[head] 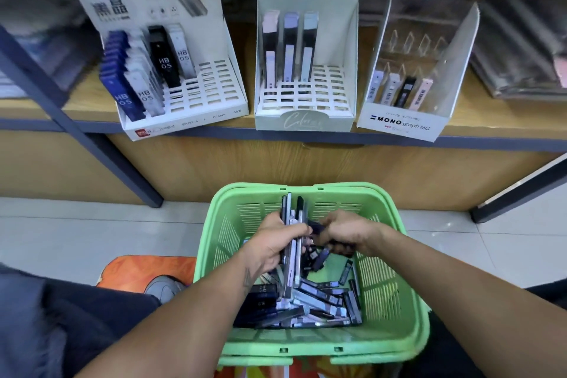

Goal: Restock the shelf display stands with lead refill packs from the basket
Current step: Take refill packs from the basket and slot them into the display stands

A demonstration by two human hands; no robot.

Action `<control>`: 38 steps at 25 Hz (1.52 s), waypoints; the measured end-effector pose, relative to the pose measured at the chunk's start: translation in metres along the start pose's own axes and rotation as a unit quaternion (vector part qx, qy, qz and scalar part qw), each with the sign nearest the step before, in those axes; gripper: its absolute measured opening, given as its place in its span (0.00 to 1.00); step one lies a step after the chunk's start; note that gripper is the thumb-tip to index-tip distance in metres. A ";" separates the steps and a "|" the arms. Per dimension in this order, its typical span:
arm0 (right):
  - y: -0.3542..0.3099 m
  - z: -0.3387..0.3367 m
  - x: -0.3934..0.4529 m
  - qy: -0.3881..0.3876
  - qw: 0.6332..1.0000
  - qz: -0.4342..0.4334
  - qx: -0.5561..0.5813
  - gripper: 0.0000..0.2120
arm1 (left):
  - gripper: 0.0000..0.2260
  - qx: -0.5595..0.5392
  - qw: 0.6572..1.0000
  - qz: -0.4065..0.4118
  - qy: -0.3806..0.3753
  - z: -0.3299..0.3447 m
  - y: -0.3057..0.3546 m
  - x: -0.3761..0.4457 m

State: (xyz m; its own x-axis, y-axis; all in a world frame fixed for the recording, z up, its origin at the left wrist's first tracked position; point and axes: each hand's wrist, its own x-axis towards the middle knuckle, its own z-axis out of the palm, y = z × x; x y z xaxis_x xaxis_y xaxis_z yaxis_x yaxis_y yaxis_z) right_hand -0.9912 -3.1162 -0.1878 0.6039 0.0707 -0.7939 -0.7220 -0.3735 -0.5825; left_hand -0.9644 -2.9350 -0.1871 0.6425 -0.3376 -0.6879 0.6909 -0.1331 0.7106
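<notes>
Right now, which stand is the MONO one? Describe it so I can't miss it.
On the wooden shelf above the green basket, three display stands sit in a row. Take the rightmost, the MONO graph MG stand: clear-sided, holding only four packs, unlike its two cardboard neighbours.

Loose lead refill packs are piled in the green basket; three half-filled display stands are lined up on the shelf.
</notes>
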 end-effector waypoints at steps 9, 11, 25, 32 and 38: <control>0.020 0.043 -0.010 -0.110 0.908 0.181 0.361 0.13 | 0.16 -0.003 0.990 0.089 0.111 0.007 -0.011 -0.001; 0.016 0.045 -0.009 -0.092 0.901 0.154 0.395 0.11 | 0.14 -0.007 0.989 0.084 0.121 0.002 -0.020 0.004; 0.006 0.003 -0.003 -0.019 0.984 0.010 0.176 0.11 | 0.26 0.020 0.999 0.014 0.021 -0.030 -0.009 -0.001; -0.046 -0.021 -0.050 -0.005 0.975 -0.136 0.178 0.09 | 0.12 0.147 0.982 0.120 -0.002 -0.028 0.074 -0.051; -0.104 -0.026 -0.107 0.035 0.951 -0.278 0.132 0.11 | 0.17 0.213 0.957 0.187 0.067 -0.029 0.153 -0.102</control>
State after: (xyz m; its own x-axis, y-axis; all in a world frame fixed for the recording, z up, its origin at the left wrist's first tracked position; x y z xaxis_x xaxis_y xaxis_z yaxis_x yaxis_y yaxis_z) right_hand -0.9720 -3.1089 -0.0379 0.9315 0.1246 -0.3418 -0.3382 -0.0495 -0.9398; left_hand -0.9148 -2.8940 -0.0123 0.8746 -0.3181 -0.3658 0.2241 -0.4038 0.8869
